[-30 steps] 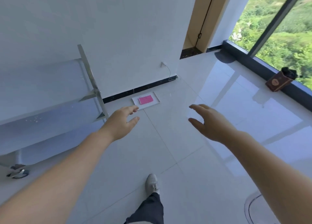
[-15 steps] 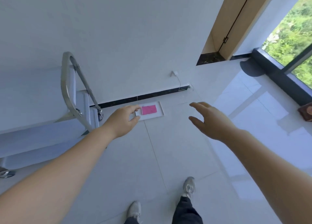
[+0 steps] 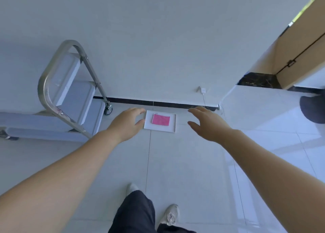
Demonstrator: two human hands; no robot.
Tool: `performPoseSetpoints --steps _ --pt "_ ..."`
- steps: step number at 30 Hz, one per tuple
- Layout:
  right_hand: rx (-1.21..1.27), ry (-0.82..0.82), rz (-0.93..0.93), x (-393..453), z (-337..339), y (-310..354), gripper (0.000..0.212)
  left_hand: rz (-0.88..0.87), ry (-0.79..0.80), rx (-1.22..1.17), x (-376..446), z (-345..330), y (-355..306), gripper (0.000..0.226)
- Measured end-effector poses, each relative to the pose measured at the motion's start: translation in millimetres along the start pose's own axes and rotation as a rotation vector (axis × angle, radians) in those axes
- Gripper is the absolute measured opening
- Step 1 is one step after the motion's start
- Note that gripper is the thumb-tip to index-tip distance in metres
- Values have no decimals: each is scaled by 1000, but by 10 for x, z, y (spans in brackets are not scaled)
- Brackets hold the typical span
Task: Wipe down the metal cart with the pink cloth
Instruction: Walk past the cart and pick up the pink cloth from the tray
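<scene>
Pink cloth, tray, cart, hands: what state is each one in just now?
pink cloth: folded, lying flat on the tray, untouched.
white tray: flat on the floor by the wall.
metal cart: standing against the wall, untouched.
left hand: open, empty.
right hand: open, empty.

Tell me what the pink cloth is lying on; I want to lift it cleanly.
The pink cloth lies folded on a shallow white tray set on the tiled floor by the wall. The tray's surface directly under the cloth is covered, so anything beneath it cannot be seen.
</scene>
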State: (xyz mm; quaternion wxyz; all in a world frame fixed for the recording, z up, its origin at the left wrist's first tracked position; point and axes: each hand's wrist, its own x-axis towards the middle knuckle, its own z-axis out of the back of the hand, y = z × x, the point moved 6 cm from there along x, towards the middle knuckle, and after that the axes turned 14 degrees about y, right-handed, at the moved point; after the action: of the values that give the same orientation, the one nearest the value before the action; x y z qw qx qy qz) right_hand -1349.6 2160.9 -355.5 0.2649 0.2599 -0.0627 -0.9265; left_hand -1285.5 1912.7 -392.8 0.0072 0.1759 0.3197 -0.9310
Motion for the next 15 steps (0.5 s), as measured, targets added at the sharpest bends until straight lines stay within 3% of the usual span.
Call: performPoseSetpoints --steps 10,15 --pt "-43 47 25 1608 -25 -524 46 83 26 47 1530 -51 584 39" --pt "-47 73 34 2335 -338 -791 43 107 80 93 2236 -467 981 40"
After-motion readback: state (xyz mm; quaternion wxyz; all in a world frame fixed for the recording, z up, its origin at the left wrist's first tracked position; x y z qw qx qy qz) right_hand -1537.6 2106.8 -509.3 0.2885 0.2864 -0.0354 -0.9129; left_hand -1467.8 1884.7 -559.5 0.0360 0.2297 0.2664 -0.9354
